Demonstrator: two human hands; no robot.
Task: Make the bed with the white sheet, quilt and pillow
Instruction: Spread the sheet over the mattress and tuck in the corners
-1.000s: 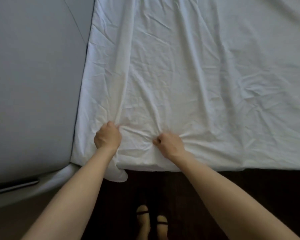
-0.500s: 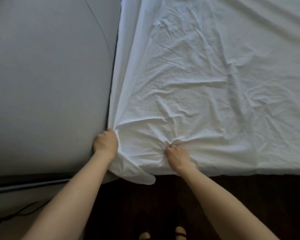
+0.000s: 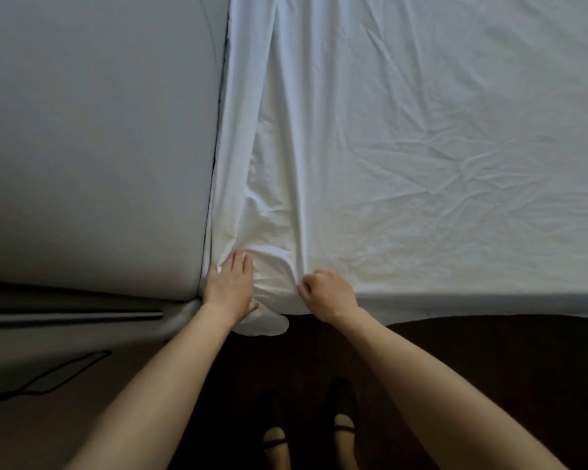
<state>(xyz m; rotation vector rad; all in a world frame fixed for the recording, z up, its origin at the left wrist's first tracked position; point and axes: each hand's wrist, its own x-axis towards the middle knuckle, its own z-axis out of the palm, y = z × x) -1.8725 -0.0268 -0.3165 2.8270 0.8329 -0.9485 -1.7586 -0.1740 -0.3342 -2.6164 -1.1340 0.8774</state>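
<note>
The left hand (image 3: 230, 288) pressed flat, fingers straight, on the wrinkled white cotton sheet (image 3: 404, 157); at its 3 o'clock, the right hand (image 3: 330, 295) pinched a fold.

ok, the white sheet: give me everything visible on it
The white sheet looks like thin cotton. It is spread flat over the bed and creased, with long folds running toward the near left corner. Its left edge lies along the grey headboard; one corner droops over the near edge. The left hand presses flat on the bunched corner, and the right hand pinches a fold at the near edge.
</note>
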